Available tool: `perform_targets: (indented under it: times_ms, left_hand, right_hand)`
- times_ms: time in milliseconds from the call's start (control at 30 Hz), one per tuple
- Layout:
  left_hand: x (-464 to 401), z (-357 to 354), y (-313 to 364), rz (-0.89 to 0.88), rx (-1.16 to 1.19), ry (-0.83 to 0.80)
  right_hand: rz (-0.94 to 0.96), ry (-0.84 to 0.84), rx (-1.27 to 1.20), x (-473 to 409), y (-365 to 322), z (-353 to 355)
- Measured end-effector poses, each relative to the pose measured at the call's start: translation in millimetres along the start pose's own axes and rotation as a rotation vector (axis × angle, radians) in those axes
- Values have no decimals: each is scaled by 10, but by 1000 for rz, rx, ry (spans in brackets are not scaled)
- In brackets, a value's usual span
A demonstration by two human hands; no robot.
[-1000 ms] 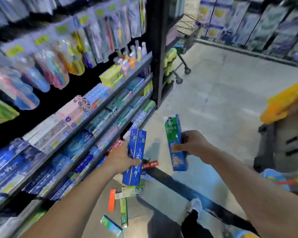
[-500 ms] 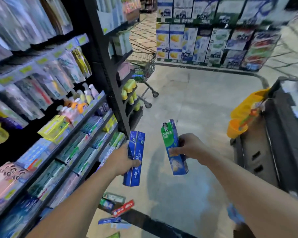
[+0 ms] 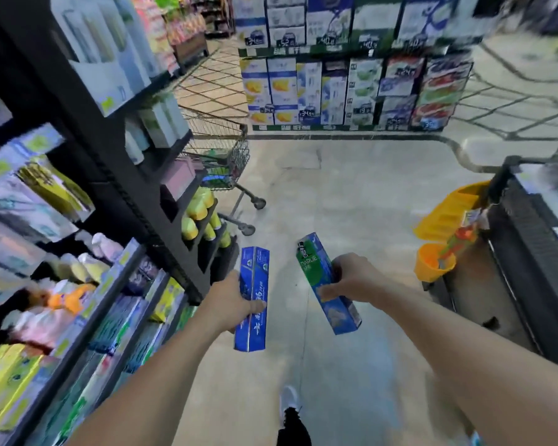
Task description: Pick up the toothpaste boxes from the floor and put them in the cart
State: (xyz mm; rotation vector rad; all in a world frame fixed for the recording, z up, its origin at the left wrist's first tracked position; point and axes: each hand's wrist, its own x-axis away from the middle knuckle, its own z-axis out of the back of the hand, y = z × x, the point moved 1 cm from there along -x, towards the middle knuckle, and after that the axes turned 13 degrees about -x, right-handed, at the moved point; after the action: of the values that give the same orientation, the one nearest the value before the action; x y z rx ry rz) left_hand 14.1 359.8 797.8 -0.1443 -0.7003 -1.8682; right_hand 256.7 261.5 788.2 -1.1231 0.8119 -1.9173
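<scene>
1. Blue rectangular cardboard toothpaste box point(image 3: 252, 300) is gripped near its middle by the left hand point(image 3: 227, 304), fingers curled round it, and is held roughly upright above the floor.
2. Green-and-blue cardboard toothpaste box point(image 3: 326, 283) is gripped by the right hand point(image 3: 355, 278) and is tilted leftward at its top.
3. Both boxes are held apart, well short of the wire-mesh metal shopping cart point(image 3: 223, 156) parked beside the black shelving unit point(image 3: 116, 175).
4. Grey concrete floor point(image 3: 335, 204) lies between hands and cart.

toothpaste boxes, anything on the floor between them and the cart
Nothing visible: bare floor lies between the blue box in the left hand, the green-and-blue box in the right hand, and the shopping cart.
</scene>
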Motion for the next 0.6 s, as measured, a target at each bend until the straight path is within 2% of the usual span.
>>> perform_targets:
  times_ms: [300,600]
  left_hand:
    - [-1819,992,105,-62,-82,-23]
    - [-3387,1498,454,-38,0,-60]
  right_hand:
    - [-36,55,-184,-1549,-954,321]
    - [-54,-14,-277,-3108,-1333,828]
